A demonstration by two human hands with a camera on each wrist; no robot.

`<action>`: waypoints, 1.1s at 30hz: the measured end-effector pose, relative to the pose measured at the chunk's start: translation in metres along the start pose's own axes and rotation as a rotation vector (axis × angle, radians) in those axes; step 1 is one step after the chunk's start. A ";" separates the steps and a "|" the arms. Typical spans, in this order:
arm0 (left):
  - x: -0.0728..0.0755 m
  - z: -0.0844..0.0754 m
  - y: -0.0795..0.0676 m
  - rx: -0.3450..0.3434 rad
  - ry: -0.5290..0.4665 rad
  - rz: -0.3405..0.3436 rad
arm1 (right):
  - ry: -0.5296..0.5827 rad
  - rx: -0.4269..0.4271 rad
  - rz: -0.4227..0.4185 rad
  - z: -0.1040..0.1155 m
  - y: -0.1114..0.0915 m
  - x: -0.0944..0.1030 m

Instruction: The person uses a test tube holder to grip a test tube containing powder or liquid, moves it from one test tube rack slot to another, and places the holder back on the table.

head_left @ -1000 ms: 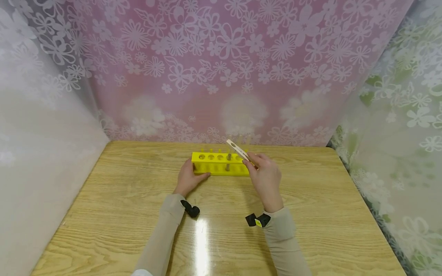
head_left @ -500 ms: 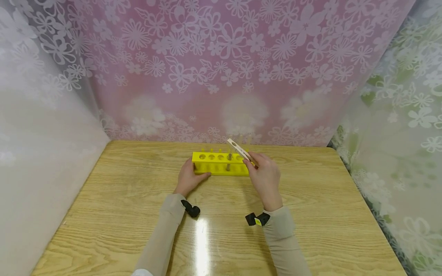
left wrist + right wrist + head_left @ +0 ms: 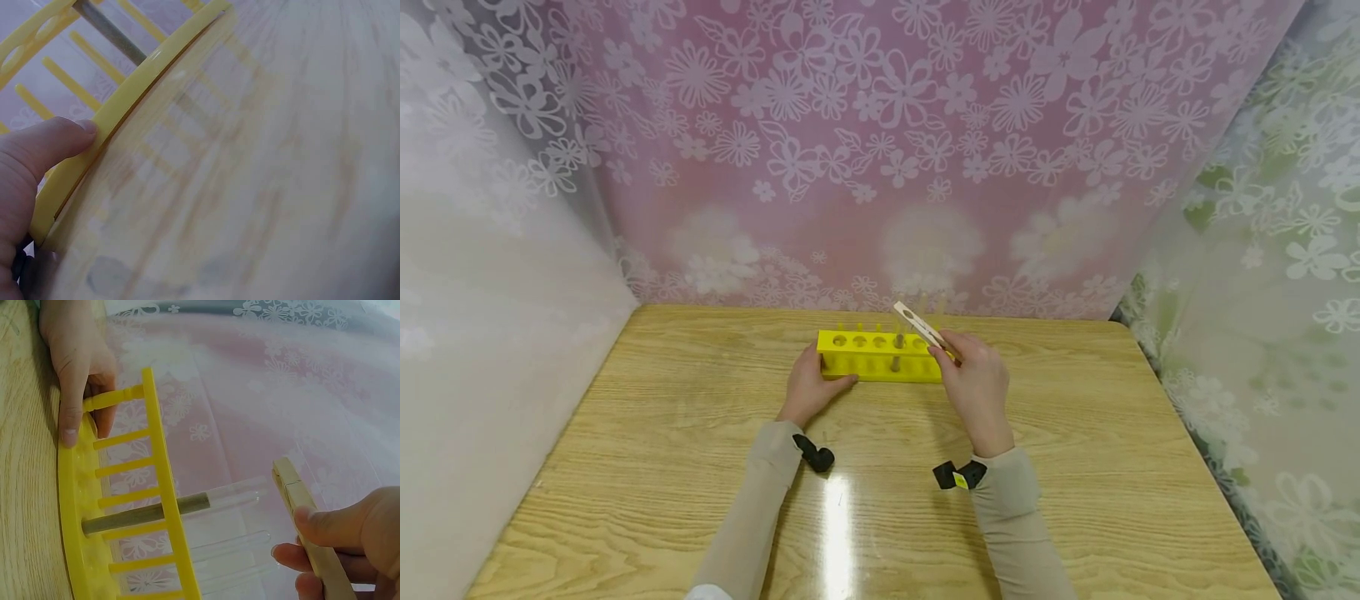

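The left hand (image 3: 807, 385) grips one end of a yellow rack (image 3: 850, 351) on the table (image 3: 655, 417); the left wrist view gives its thumb (image 3: 53, 140) close up, resting on the rack's base. Above the rack's other end, the right hand (image 3: 979, 387) pinches a wooden peg (image 3: 919, 326). The head view overlaps peg and glass; the right wrist view shows it just beside a brown-filled tube (image 3: 231, 492), with two clear tubes (image 3: 231, 545) in the rack, faint from the head.

A wood-grained counter (image 3: 1120, 508), streaked near its front by a bright reflection (image 3: 838, 533), has a pink, white-flowered sheet (image 3: 880, 133) behind it, a whitish sheet (image 3: 490, 317) along its left and a green-and-white floral sheet (image 3: 1285, 333) along its right.
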State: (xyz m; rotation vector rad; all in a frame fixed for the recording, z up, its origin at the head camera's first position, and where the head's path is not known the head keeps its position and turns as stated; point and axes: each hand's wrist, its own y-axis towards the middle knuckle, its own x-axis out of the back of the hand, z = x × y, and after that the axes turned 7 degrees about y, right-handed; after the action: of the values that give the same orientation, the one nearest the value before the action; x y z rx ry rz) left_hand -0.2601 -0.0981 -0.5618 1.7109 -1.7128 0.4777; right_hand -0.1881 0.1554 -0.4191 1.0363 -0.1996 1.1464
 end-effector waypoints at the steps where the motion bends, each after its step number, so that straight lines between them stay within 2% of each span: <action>1: 0.000 0.000 0.000 0.002 0.000 0.001 | 0.001 -0.001 0.001 0.000 0.000 0.000; 18: 0.000 -0.001 0.000 0.000 -0.003 -0.004 | 0.042 0.016 -0.021 -0.003 0.000 -0.002; 33: 0.002 -0.004 0.000 0.000 0.009 0.000 | 0.021 0.033 -0.023 -0.008 0.000 -0.006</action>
State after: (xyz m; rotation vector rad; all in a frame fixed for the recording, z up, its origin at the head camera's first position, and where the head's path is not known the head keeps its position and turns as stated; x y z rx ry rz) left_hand -0.2591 -0.0967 -0.5577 1.7063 -1.7063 0.4841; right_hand -0.1934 0.1571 -0.4271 1.0524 -0.1519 1.1423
